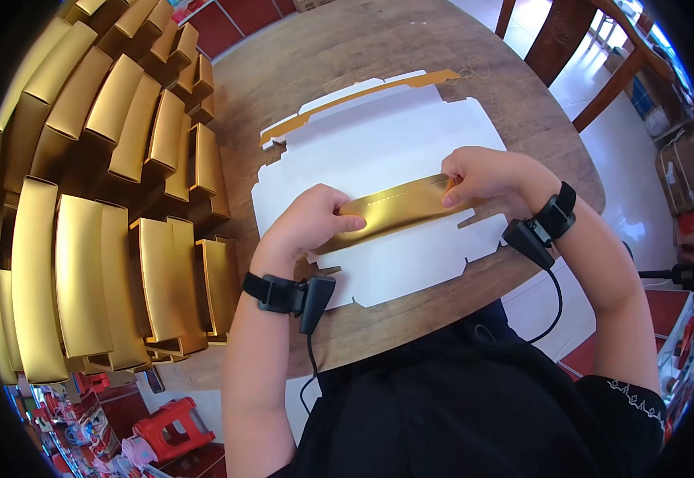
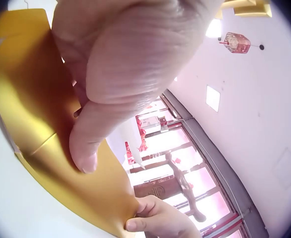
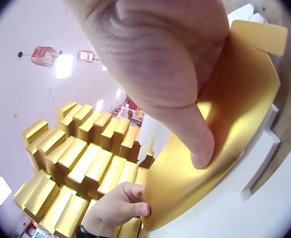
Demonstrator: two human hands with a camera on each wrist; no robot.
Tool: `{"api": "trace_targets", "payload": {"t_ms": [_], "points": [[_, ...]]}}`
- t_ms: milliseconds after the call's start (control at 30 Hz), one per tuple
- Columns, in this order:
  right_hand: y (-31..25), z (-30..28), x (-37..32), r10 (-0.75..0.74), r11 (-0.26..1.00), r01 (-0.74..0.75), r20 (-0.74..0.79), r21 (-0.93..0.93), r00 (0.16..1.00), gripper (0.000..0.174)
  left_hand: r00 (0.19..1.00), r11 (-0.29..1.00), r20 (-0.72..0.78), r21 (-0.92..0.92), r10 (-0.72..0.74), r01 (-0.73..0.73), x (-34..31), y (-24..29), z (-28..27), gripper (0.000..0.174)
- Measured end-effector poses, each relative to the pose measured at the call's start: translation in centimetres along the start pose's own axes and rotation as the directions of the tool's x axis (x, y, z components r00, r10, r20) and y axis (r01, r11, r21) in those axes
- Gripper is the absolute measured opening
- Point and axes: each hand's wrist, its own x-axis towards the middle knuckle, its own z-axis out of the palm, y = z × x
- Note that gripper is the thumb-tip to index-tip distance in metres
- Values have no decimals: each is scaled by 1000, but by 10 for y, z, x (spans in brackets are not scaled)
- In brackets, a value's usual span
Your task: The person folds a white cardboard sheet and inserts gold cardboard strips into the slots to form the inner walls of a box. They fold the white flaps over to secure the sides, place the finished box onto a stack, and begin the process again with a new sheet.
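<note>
A die-cut cardboard box blank [image 1: 355,147], white on its upper face, lies spread on the wooden table. Across its near part a gold panel [image 1: 402,205] is folded up, with a dashed line of perforation along it. My left hand [image 1: 307,219] pinches the panel's left end, the thumb lying on the gold face in the left wrist view. At the other end my right hand [image 1: 486,177] grips it too, thumb [image 3: 202,144] pressed on the gold face. Fingers of both hands are mostly hidden behind the panel. The blank's far edge shows a gold strip [image 1: 363,97].
Stacked gold boxes [image 1: 84,271] rise close on the left. A thin cord loop [image 1: 474,70] lies beyond the blank. A wooden chair [image 1: 570,40] stands past the table's far right edge, and a red plastic stool [image 1: 173,430] is on the floor at lower left.
</note>
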Motion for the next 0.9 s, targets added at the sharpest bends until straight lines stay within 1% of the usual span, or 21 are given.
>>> {"api": "trace_targets", "payload": {"t_ms": [33,67,100,200,233,267,300,333,367,400,433,467,533,567,600,633,667,733,767,800,900], "points": [[-4,0,-1,-26,998,25,-20,-65,999,32,1000,1000,0,0,-1,1,0,2,1,24],[-6,1,-2,-53,990,47,-40,-131,998,34,999,999,-40,40,1,1,0,5,3,24],[-5,3,-2,-52,990,46,-41,-131,998,34,997,997,-80,81,4,3,0,8,5,24],[-5,5,-2,-43,987,32,-64,-160,997,30,993,989,-118,143,-19,36,-1,12,7,26],[-5,6,-5,-76,986,54,-133,-158,988,33,992,989,-127,143,-18,36,-2,10,10,26],[-6,7,-7,-111,984,79,-201,-159,973,38,969,986,-234,165,77,-39,-3,5,14,26],[-10,8,-8,-52,988,21,-200,-150,978,39,927,975,-336,196,170,-107,-5,2,19,26],[-10,12,-6,-63,987,31,-200,-157,978,39,923,975,-346,198,166,-101,-11,5,23,26],[-7,17,-3,-76,987,33,-272,-157,959,35,777,873,-476,451,412,-187,-18,11,30,28],[-4,21,-1,-87,987,35,-341,-155,936,32,575,704,-504,684,645,-191,-24,14,38,31],[-3,21,0,-100,978,27,-353,-206,930,33,635,669,-408,704,656,-238,-29,13,45,35],[-1,22,2,-115,977,42,-347,-211,931,33,664,663,-361,696,655,-276,-34,13,56,35],[3,25,5,-161,966,61,-398,-252,903,31,596,583,-375,788,710,-199,-39,11,82,33],[3,26,6,-179,963,71,-420,-261,890,30,602,589,-387,788,699,-177,-41,11,91,33],[0,23,6,-200,959,92,-412,-267,889,30,639,600,-400,790,657,-122,-42,11,97,33],[-5,20,5,-125,965,26,-367,-261,922,32,672,605,-412,793,616,-68,-42,10,99,34],[-8,19,5,-42,965,-44,-319,-258,947,34,675,607,-419,793,607,-54,-42,9,100,34],[-10,19,5,-48,972,-32,-331,-234,942,32,697,603,-415,797,584,-30,-40,8,102,39],[-12,18,5,-17,975,-56,-324,-217,946,32,715,601,-405,799,570,-27,-40,9,102,39],[-13,17,5,15,976,-82,-317,-200,948,32,715,602,-406,798,569,-25,-39,9,101,39],[-14,17,5,23,977,-89,-316,-194,949,32,721,573,-380,819,580,-29,-37,10,98,40]]}}
